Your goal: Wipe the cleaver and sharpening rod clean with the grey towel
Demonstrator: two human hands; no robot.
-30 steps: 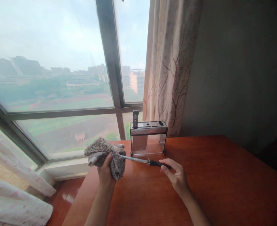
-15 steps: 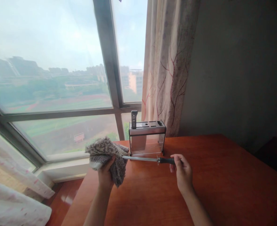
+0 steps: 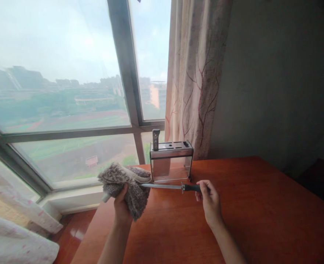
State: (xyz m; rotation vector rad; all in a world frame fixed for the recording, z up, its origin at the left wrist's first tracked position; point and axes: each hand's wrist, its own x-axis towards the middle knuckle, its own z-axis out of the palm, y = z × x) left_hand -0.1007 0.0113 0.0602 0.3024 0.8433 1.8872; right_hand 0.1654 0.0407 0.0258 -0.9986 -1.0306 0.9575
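A reddish wooden worktop (image 3: 261, 220) stands by a window (image 3: 54, 73) and a patterned curtain (image 3: 197, 73). At its far edge sits a clear knife holder (image 3: 171, 161) with one handle (image 3: 156, 139) standing in it. The left hand (image 3: 122, 205) has its fingers clenched on a grey fuzzy cloth (image 3: 126, 183) wrapped around the tip of a sharpening steel (image 3: 164, 186), held level above the worktop. The right hand (image 3: 211, 201) has its fingers grasping the steel's dark handle.

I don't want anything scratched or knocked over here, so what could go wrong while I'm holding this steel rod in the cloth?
1. The sharpening rod points into the grey cloth gripped by the left hand; its hidden tip might poke the palm.
2. The right hand holds only the black handle end, so the rod could slip onto the wooden table.
3. The knife holder stands just behind the rod; a swing may knock it.
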